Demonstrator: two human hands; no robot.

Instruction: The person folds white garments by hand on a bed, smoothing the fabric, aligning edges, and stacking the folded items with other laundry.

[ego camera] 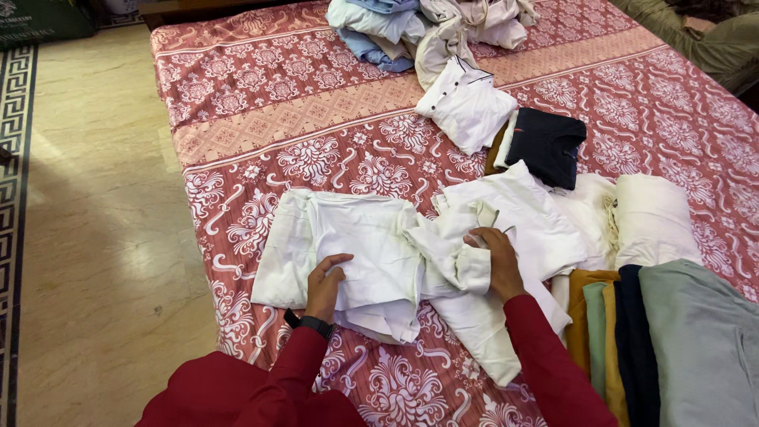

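Note:
A crumpled white garment [371, 253] lies spread on the red patterned bedspread [300, 119] in front of me. My left hand [326, 285] rests flat on the garment's lower left part, fingers pressing the cloth; a black watch sits on that wrist. My right hand [496, 257] grips a bunched fold of the same white garment near its middle right. Both arms wear red sleeves.
Folded white shirt [466, 103] and folded black garment [545, 146] lie beyond. White folded pieces [652, 217] sit right. A stack of mustard, green, navy and grey clothes [672, 340] is at lower right. A heap of unfolded clothes [427, 28] lies at the far end. Tiled floor [95, 198] left.

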